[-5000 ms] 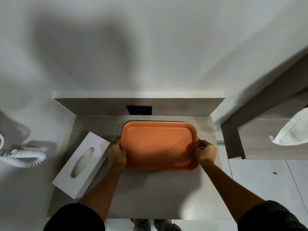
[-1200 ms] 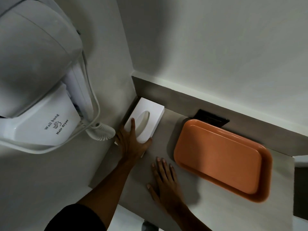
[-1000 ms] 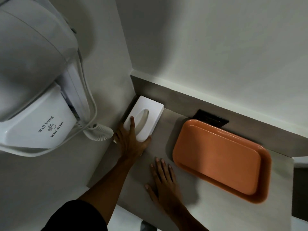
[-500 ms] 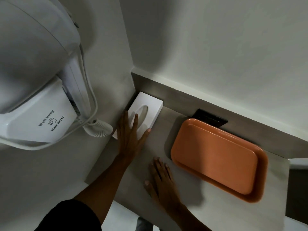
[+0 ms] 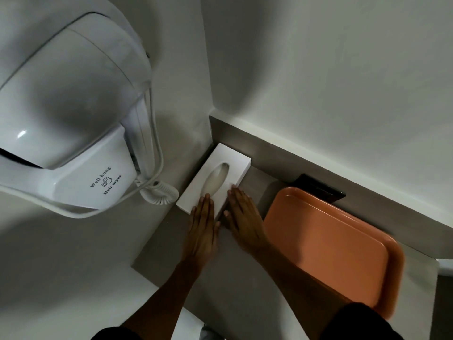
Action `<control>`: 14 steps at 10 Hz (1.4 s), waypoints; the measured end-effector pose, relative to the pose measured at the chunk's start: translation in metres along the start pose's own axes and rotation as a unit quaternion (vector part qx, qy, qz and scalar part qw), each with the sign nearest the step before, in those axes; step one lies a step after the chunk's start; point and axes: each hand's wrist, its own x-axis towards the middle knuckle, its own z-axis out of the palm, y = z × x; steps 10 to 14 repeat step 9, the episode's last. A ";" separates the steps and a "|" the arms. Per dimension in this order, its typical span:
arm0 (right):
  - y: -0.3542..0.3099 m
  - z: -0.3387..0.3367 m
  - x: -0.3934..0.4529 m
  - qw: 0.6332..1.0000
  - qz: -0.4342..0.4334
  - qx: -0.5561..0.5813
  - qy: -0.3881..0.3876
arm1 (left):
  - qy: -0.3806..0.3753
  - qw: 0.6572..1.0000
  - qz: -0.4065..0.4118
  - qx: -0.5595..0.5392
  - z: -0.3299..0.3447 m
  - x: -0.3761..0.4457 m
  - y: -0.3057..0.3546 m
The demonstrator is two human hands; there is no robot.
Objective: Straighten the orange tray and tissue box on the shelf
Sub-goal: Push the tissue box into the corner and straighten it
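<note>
The white tissue box (image 5: pixel 221 165) with an oval slot lies in the back left corner of the grey shelf (image 5: pixel 232 285), its long side along the left wall. My left hand (image 5: pixel 202 229) lies flat with its fingertips on the box's near end. My right hand (image 5: pixel 242 218) lies flat against the box's near right side. Neither hand grips anything. The orange tray (image 5: pixel 335 244) rests empty on the shelf to the right, apart from both hands; my right forearm crosses its near left corner.
A white wall-hung hair dryer (image 5: pixel 68 114) with a coiled cord (image 5: pixel 159 192) juts out from the left wall just above the box. A dark socket plate (image 5: pixel 321 190) sits in the back panel behind the tray. The shelf's front edge runs below my forearms.
My right hand has moved from the bare shelf up to the box's right side. My left hand has slid back to the box's near end. The box sits closer into the corner.
</note>
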 end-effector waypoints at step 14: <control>0.002 -0.016 0.029 0.999 -0.015 -0.020 -0.027 | -0.006 1.000 -0.015 -0.011 -0.008 0.011 -0.027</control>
